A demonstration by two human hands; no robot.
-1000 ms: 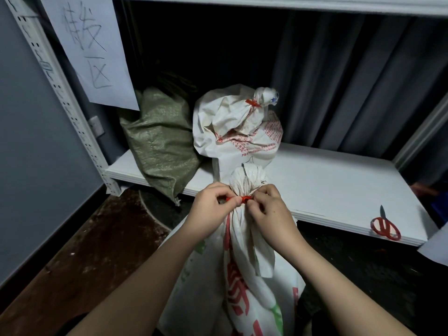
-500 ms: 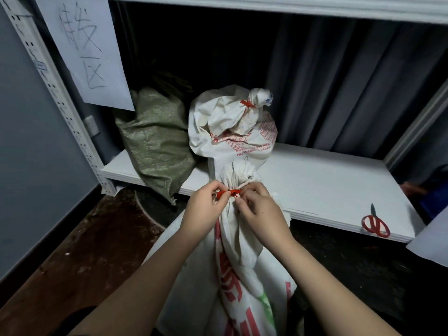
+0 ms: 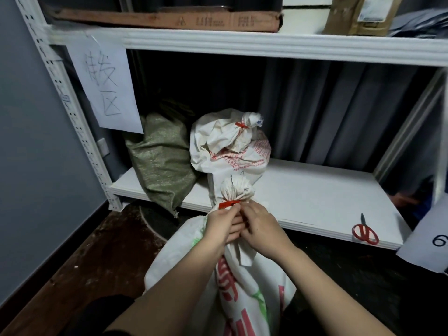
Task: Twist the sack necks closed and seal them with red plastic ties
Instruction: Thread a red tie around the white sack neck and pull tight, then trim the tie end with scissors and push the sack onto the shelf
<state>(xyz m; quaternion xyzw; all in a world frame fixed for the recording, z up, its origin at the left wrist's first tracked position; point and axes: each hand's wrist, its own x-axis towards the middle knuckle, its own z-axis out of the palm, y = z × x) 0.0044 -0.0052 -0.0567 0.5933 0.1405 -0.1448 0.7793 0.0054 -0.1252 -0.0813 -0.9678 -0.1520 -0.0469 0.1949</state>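
both hands gripped the sack neck under the red tie; if i let go early, the twist could've loosened.

Both hands cover the white sack's twisted neck below the red tie; their fingertips are hidden. Sack base is cut off at the bottom edge. A paper sign at right is cropped, its number incomplete. Cardboard box print is illegible.
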